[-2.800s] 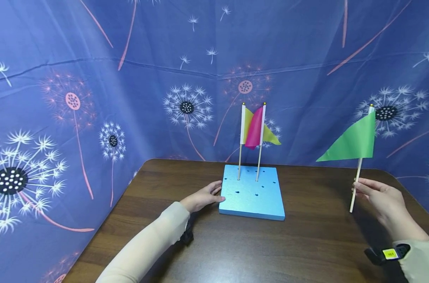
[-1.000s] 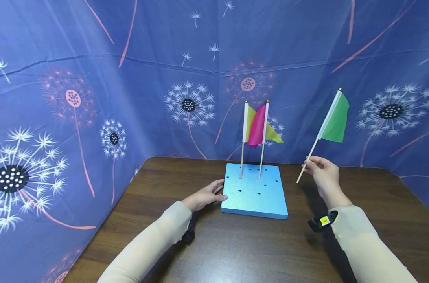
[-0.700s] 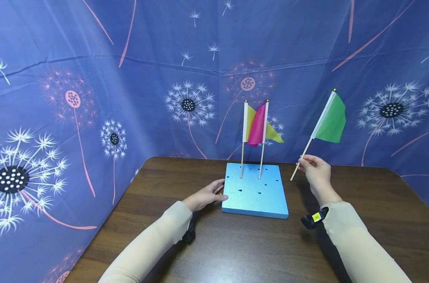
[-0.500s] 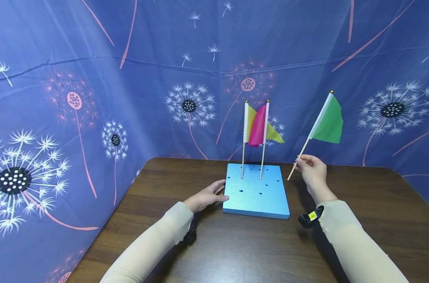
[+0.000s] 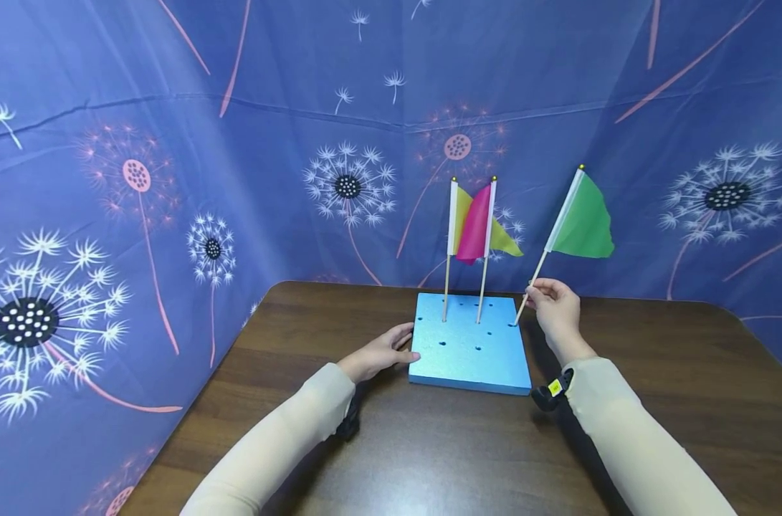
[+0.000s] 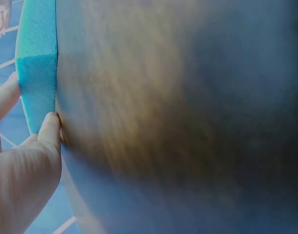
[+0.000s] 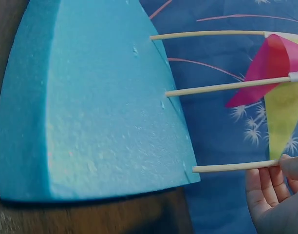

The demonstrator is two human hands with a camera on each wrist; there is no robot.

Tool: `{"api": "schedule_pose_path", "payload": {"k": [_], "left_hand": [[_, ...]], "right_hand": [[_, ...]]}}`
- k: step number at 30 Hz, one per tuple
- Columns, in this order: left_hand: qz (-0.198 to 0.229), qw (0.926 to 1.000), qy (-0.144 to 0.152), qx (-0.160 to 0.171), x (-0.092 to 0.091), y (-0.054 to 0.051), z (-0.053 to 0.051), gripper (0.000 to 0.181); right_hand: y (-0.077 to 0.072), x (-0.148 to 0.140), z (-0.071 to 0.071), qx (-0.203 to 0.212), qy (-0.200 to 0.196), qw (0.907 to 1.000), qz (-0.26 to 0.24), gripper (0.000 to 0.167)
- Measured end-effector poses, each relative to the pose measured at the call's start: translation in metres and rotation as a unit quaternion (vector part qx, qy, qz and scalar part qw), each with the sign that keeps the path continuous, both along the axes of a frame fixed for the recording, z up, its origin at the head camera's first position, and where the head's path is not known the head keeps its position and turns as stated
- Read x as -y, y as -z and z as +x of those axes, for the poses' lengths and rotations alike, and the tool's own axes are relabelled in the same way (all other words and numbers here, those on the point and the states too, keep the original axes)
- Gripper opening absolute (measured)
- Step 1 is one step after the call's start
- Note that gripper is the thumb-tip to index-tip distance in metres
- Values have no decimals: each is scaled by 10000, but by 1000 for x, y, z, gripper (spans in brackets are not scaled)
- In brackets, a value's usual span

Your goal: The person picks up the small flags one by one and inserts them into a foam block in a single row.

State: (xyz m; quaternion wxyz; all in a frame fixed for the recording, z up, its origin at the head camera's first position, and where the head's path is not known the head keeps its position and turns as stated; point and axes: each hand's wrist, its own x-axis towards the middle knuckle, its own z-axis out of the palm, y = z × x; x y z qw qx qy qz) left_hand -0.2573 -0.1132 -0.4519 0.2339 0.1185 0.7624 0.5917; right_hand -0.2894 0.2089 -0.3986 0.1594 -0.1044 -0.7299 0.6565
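A light blue board (image 5: 468,365) with small holes lies on the table. My left hand (image 5: 379,352) holds its left edge, thumb at the top edge and fingers along the side. With its thumb and fingertips my right hand (image 5: 556,315) pinches the stick of a green pennant flag (image 5: 583,218) low down. The flag leans to the right. Its lower tip meets the board at a hole near the right edge; whether it is inside cannot be told. A yellow flag (image 5: 452,215) and a pink flag (image 5: 476,226) stand upright in the board.
The brown wooden table (image 5: 391,459) reaches back to a blue cloth (image 5: 287,143) printed with dandelions. Several holes show in the board in front of and behind the standing flags. Dark cameras are strapped at both wrists.
My right hand has carried the green flag left from the table's right side to the board's right edge, tilting it. The left hand stays on the board.
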Motion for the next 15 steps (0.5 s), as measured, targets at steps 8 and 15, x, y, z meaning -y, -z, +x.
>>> {"api": "schedule_pose_path", "payload": {"k": [8,15], "left_hand": [[9,10000,-13,37,0,1,0,76],[-9,10000,5,62,-1,-3,-1,76]], "right_hand": [[12,6,-4,0,-9,9999,139,20],[19,11,-7,5,-60,9976,696,22]]}}
